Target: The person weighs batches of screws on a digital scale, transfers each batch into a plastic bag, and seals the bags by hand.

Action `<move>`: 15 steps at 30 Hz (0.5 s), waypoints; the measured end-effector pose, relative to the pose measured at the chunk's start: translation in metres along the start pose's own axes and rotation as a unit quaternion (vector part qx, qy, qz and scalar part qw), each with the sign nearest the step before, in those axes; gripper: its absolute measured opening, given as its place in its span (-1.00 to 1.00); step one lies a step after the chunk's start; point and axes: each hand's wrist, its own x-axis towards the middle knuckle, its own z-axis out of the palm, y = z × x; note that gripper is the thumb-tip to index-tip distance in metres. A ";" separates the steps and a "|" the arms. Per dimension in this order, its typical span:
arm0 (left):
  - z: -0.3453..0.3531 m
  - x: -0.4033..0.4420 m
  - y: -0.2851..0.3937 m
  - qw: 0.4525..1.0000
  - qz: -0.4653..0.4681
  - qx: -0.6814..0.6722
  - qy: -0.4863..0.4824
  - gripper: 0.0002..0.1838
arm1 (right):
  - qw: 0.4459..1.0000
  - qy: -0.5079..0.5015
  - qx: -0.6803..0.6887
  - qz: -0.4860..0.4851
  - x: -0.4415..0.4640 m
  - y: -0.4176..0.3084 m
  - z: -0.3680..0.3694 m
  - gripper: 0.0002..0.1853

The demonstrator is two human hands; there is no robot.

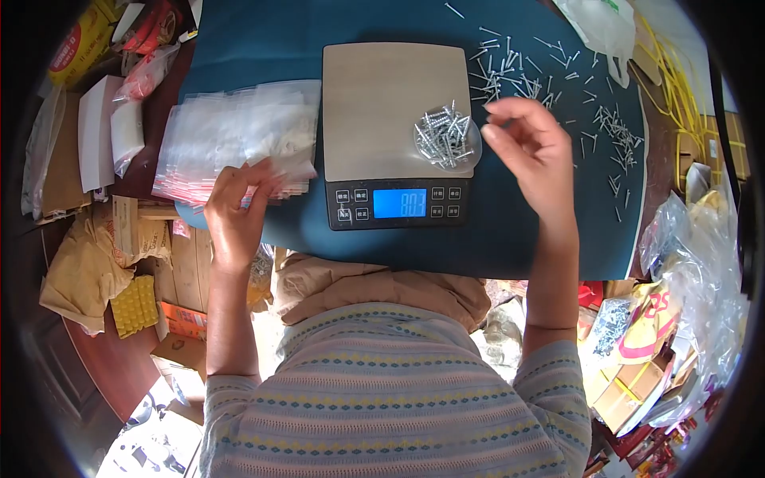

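A digital scale [390, 111] with a lit blue display stands in front of me. On the right side of its plate a clear round dish [472, 151] holds a heap of silver screws [443, 137]. My right hand [530, 147] hovers just right of the dish, thumb and fingers curved and slightly apart, with nothing visible between them. To the left lies a thick stack of clear zip bags [239, 127] with red edges. My left hand [239, 207] is at its near edge, thumb and fingers pinched on a bag.
Loose screws [518, 80] are scattered right of the scale, with another group [617, 135] farther right on the dark green cloth [398, 20]. A white plastic bag [602, 32] sits at the back right. Boxes and bags crowd both sides of the table.
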 end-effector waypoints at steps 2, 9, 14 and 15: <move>-0.001 0.002 0.007 1.000 -0.015 -0.004 0.003 -0.84 | 0.992 -0.014 -0.127 -0.017 0.005 -0.009 0.008 -0.76; -0.010 0.001 0.012 0.998 0.041 0.000 0.043 -0.76 | 0.984 -0.011 -0.169 -0.048 0.010 -0.008 0.016 -0.83; -0.019 0.004 0.022 0.997 0.049 0.018 0.056 -0.68 | 0.999 0.021 -0.034 -0.006 0.005 -0.008 -0.001 -0.86; -0.021 0.004 0.024 0.997 0.046 0.025 0.054 -0.64 | 1.000 0.018 -0.013 0.006 0.004 -0.006 -0.009 -0.85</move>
